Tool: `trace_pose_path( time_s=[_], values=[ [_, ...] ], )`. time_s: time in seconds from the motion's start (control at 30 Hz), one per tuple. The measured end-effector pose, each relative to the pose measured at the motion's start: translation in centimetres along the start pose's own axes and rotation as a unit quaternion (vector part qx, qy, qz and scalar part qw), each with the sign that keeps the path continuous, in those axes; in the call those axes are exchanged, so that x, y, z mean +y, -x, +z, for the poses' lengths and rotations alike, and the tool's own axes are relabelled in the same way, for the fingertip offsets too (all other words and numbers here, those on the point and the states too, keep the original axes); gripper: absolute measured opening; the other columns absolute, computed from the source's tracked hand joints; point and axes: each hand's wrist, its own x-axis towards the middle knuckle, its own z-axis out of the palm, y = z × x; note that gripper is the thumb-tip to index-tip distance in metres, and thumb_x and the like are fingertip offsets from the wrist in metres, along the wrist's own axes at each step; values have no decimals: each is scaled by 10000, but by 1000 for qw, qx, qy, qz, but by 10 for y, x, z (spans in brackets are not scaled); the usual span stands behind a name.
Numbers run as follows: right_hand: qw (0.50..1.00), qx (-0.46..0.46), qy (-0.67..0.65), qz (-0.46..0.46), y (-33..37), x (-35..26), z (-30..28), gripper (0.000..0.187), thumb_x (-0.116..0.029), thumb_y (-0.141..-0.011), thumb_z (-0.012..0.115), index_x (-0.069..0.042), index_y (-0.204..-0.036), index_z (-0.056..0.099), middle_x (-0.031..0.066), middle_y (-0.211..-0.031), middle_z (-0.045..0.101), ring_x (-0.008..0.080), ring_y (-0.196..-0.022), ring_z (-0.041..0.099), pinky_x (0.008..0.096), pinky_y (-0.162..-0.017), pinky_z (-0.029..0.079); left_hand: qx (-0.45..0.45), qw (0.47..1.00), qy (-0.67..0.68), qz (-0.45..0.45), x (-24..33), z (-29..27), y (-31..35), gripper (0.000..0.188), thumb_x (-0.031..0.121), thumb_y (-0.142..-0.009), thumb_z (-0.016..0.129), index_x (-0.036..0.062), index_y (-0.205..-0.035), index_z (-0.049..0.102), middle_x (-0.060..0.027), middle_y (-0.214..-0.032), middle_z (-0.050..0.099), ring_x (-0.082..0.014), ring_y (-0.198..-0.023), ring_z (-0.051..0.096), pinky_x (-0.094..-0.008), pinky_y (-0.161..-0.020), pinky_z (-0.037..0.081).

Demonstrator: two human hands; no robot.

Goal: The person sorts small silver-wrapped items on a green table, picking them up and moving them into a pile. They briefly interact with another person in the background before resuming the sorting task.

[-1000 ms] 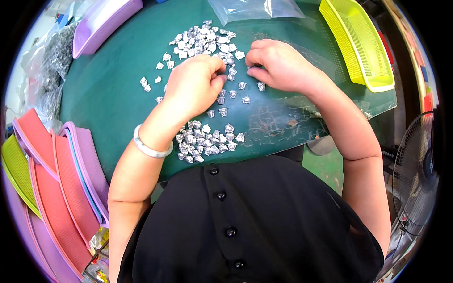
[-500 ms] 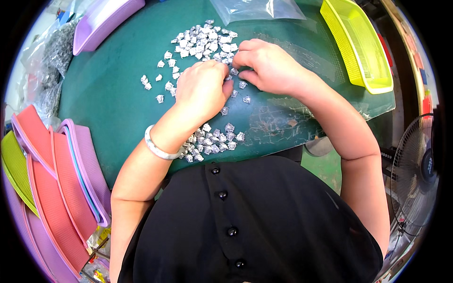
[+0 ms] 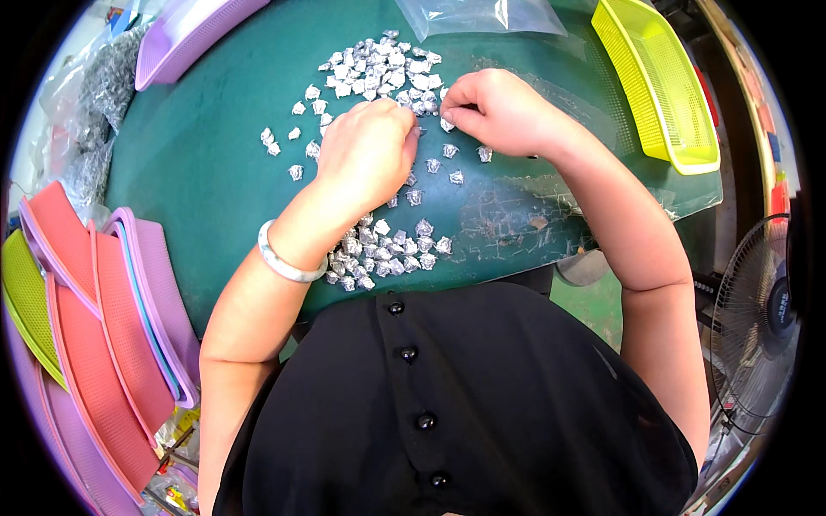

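Observation:
Small silver pieces, crumpled or flower-like in shape, lie on the green tabletop. A dense pile of them sits beyond my hands, and a second cluster is close to my body. My left hand is over the middle, its fingers curled in; whatever they hold is hidden beneath the hand. At the right edge of the far pile, the thumb and forefinger of my right hand pinch together at a small silver piece. Several loose pieces are scattered between the two groups, one silver piece just below my right hand.
Stacked pink, purple and green plastic baskets stand at the left. A purple basket is at the far left and a yellow-green basket at the far right. A clear plastic bag lies at the back; a fan stands right.
My right hand has drawn slightly away from my left. A loose piece shows below the right hand, and more pieces lie between the hands and the near cluster. The view has shifted slightly.

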Motion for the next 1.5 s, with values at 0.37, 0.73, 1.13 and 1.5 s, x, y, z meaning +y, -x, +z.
trace_pose_path(
  time_s=[0.37,0.73,1.13,1.5],
  values=[
    [981,-35,-148,124,0,-5,-14,205,-162,-854,621,37,-877,669,20,-683,612,77,-644,520,268,-596,447,-99,962,227,-116,-8,-10,-6,166,136,-893,587,-11,-929,658,-17,-684,590,-110,-627,529,-280,-587,438],
    [992,83,92,-28,6,-4,0,125,-131,-796,613,-12,-804,651,94,-732,631,224,-693,602,334,-674,464,15,997,75,-19,-6,-6,-2,74,118,-824,629,59,-852,664,-26,-687,576,-151,-603,526,-327,-560,433],
    [973,115,133,-148,3,-6,7,112,-100,-750,656,-22,-825,625,104,-804,594,316,-813,565,416,-744,460,-10,994,23,111,-8,-8,10,127,39,-739,631,85,-850,670,-53,-820,633,-268,-786,589,-380,-710,485],
    [984,62,153,-73,-4,-5,9,139,-180,-750,666,-56,-806,643,103,-823,626,298,-866,609,406,-767,481,87,994,33,55,-13,-5,-3,171,71,-752,668,63,-924,664,-68,-878,610,-273,-864,574,-371,-757,468]
  ],
)
